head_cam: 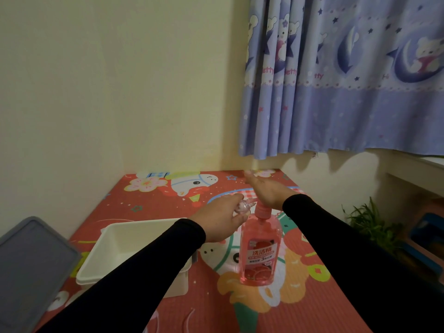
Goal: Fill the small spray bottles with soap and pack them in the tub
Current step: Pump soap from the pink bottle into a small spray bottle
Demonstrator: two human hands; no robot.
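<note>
My left hand [219, 218] pinches the tiny, light, probably slippery spray bottle [243, 207] mid-frame by its body at the soap bottle [260, 248] spout, right hand [266, 192] flat, pressing the pump.

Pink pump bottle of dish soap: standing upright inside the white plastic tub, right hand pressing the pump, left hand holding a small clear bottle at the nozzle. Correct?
Not quite. The head view shows the pink pump bottle of dish soap upright on the red patterned mat, beside the white plastic tub, not inside it. The right hand on the pump and left hand holding the small clear bottle are right.
</note>
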